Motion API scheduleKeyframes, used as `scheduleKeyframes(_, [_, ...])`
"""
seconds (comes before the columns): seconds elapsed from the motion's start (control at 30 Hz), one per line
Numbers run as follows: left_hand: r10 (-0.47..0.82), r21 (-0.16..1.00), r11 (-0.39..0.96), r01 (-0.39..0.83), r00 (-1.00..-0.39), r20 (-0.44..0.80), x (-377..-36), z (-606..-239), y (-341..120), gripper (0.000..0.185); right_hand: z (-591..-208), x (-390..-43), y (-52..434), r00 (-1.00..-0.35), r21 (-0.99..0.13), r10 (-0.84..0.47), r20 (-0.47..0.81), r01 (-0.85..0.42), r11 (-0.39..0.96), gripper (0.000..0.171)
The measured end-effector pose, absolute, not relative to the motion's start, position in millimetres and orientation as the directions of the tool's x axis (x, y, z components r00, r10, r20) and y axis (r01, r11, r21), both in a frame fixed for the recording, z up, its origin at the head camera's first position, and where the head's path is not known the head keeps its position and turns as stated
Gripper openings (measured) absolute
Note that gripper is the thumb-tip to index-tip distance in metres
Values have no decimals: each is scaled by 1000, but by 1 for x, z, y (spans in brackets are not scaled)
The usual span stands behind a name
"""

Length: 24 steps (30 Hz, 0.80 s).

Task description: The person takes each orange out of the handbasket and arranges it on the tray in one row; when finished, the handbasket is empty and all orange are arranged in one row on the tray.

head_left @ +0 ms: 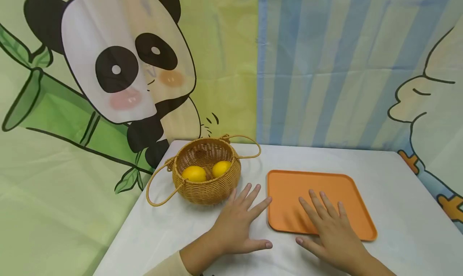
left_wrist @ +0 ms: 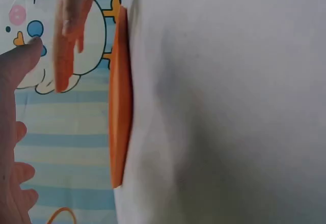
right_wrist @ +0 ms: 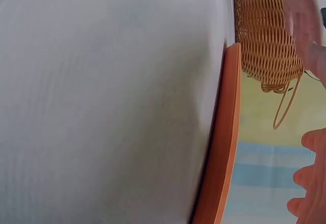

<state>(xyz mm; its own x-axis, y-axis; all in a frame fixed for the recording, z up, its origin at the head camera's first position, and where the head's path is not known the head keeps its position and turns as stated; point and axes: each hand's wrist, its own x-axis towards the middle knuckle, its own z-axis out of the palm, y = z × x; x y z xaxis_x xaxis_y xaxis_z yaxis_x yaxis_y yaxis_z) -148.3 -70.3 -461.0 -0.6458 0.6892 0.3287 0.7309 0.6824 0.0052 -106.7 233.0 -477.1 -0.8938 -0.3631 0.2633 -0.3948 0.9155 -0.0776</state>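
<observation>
Both hands lie flat with fingers spread and straight, holding nothing. The left hand [head_left: 236, 223] rests on the white counter [head_left: 398, 211], its fingers [head_left: 251, 193] just short of the wicker basket [head_left: 206, 183], which sits near the counter's far left corner with two lemons [head_left: 194, 173] inside. The right hand [head_left: 334, 232] rests on the near left part of the orange tray [head_left: 347, 187], fingers [head_left: 318, 203] on its surface.

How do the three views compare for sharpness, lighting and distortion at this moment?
Head view: sharp and evenly lit, soft shadows under the left hand and right hand, slight wide-angle bend at the edges. Left wrist view: turned sideways, the orange tray edge-on, near fingers blurred. Right wrist view: also sideways, wicker basket fairly clear, close fingers out of focus.
</observation>
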Motion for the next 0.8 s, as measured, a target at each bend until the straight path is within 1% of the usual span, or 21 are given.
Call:
scheduleKeyframes(0.07, [693,32,667,744,-636,339,-152,-452,-73,100,-478,-107,235,-894,-83,-365,258,-397,914,97])
scheduleKeyframes(0.13, [686,89,651,754,-634,356,-158,-439,-78,96,-479,-108,238,-898,-89,-364,248,-395,914,97])
scheduleKeyframes(0.2, [660,157,647,746,-652,374,-167,-425,-85,91,-481,-111,245,-899,-91,-363,244,-394,915,96])
scheduleKeyframes(0.33, [561,289,668,686,-719,409,-192,-394,-104,74,-486,-118,272,-907,-71,-354,229,-378,923,96])
scheduleKeyframes(0.47, [429,410,709,574,-812,396,-224,-368,-129,55,-492,-126,305,-927,-51,-327,183,-341,939,95])
scheduleKeyframes(0.53, [368,484,722,495,-867,337,-240,-356,-140,52,-495,-128,322,-944,-74,-298,140,-310,948,94])
scheduleKeyframes(0.63, [323,603,704,375,-925,199,-266,-338,-154,54,-499,-132,343,-970,-148,-238,55,-243,959,97])
scheduleKeyframes(0.73, [334,646,701,303,-939,79,-291,-320,-164,55,-504,-135,361,-981,-217,-193,11,-191,957,97])
scheduleKeyframes(0.8, [381,634,709,308,-924,23,-307,-312,-169,53,-508,-136,371,-982,-258,-188,-8,-179,949,95])
